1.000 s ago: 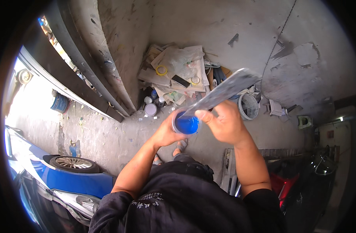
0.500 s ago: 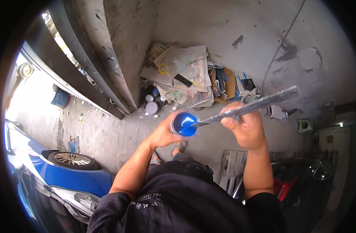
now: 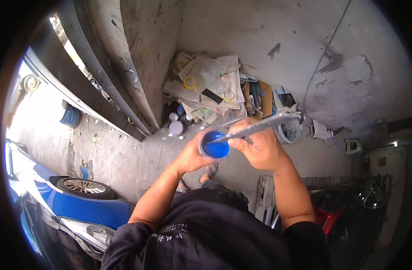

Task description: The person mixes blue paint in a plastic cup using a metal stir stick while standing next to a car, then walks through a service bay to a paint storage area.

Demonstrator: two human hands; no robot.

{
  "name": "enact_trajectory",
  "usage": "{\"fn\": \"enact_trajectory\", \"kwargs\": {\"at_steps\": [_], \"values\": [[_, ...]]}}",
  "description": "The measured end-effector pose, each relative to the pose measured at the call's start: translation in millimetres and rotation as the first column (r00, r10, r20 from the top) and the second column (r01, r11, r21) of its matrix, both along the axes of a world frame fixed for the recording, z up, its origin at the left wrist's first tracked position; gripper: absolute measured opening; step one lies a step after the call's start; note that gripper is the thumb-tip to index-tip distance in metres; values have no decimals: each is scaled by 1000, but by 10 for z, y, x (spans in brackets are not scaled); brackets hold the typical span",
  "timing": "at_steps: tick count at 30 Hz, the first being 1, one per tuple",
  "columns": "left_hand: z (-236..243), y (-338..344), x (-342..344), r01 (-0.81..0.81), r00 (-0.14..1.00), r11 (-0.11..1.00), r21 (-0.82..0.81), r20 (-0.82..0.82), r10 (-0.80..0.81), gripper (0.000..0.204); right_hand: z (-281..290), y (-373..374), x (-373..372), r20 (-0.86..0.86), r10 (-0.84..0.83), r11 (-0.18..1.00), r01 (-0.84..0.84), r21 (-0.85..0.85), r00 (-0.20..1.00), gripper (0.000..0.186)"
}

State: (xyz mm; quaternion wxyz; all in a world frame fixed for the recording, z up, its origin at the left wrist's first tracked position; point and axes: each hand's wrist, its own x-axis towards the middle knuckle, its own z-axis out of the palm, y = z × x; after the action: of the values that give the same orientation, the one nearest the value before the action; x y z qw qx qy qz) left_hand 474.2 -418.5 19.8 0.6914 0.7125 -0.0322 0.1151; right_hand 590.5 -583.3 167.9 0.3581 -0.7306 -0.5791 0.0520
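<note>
My left hand (image 3: 191, 155) is closed around a clear plastic cup (image 3: 224, 150) of glossy blue paint at the middle of the view. Just to its right, my right hand (image 3: 260, 148) grips a long, flat grey stick (image 3: 274, 121) that is mottled with dried coating. The stick slants down leftward over the cup's rim, its narrow tip in the blue paint. My right thumb is close beside the rim; whether it touches the cup I cannot tell.
Behind lie papers (image 3: 210, 72) with tape rolls and a phone, tins (image 3: 175, 128), cardboard (image 3: 265, 94) and a bucket (image 3: 290, 132). A blue car (image 3: 84, 207) stands at left, a dark red-lit vehicle (image 3: 327, 216) at right, metal posts (image 3: 89, 54) upper left.
My right hand moved right, then back left and a little lower since half a second ago. The stick's tip has shifted leftward in the paint. My left hand has barely moved.
</note>
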Motion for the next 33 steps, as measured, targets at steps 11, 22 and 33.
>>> {"fn": "enact_trajectory", "kwargs": {"at_steps": [11, 22, 33], "values": [[-310, -145, 40, -370, 929, 920, 132, 34, 369, 90, -339, 41, -168, -163, -400, 877, 428, 218, 902, 19], [-265, -232, 34, -491, 870, 869, 66, -8, 492, 93, 129, -100, -110, -560, -214, 731, 511, 451, 801, 13], [-206, -271, 15, -485, 872, 872, 59, -45, 488, 94, 266, -191, -82, -556, -232, 685, 540, 490, 798, 14]]}}
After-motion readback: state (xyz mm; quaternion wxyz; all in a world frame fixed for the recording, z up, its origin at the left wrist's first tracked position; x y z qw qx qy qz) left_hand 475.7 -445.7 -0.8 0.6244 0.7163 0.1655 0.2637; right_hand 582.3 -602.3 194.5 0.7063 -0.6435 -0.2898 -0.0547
